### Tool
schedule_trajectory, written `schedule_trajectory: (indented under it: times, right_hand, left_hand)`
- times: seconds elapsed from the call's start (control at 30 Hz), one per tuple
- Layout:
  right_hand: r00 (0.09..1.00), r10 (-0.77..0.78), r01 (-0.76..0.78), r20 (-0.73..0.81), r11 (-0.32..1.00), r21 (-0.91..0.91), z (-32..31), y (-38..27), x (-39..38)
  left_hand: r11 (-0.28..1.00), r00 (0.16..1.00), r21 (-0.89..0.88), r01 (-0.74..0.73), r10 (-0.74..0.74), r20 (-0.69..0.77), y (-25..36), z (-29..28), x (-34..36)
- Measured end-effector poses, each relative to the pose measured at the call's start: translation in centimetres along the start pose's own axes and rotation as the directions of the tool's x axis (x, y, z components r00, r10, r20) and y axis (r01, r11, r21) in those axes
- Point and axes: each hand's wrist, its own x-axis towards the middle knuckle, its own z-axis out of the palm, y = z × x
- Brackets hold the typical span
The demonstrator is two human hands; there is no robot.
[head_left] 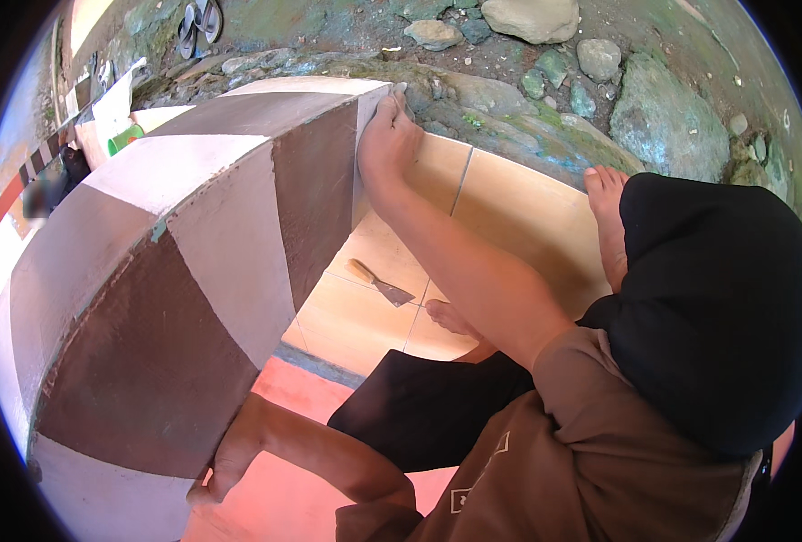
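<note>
Fingers: my right hand (392, 135) curled at far edge of brown-and-white painted wall (315, 172), along left edge of tan tiled floor (527, 208); my left hand (235, 444) touching lower edge; whether either grips, cannot tell. Looks like bracing step; next move calls for steady contact.

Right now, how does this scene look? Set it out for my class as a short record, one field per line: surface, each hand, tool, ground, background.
Surface: low wall, painted in brown and white patches
Left hand: at the wall's lower edge
Right hand: against the wall's far end; whether it holds anything is unclear
Tool: scraper with a wooden handle, lying in neither hand
Ground: tan tiles under the scraper; pink floor nearer
Background: stones, flip-flops, green container
</note>
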Motion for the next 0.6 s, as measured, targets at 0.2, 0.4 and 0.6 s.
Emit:
schedule_trajectory:
  times: [0.2, 0.4, 0.6]
  right_hand:
    - [0.977, -0.153, 0.123, 0.146, 0.974, 0.192, -0.9, 2.7, -6.6]
    - [0.997, -0.071, 0.068, 0.001, 0.969, 0.239, 1.0, 1.6, -0.1]
    - [0.979, -0.161, 0.128, 0.123, 0.961, 0.246, -1.6, 0.3, -5.8]
  left_hand:
    - [1.0, 1.0, -0.015, -0.027, 0.027, -0.012, 0.2, 0.0, 0.5]
    - [1.0, 1.0, -0.002, -0.007, 0.007, 0.004, 0.2, 0.0, 0.0]
    - [1.0, 1.0, -0.004, 0.002, -0.002, -0.008, -0.3, 0.1, -0.6]
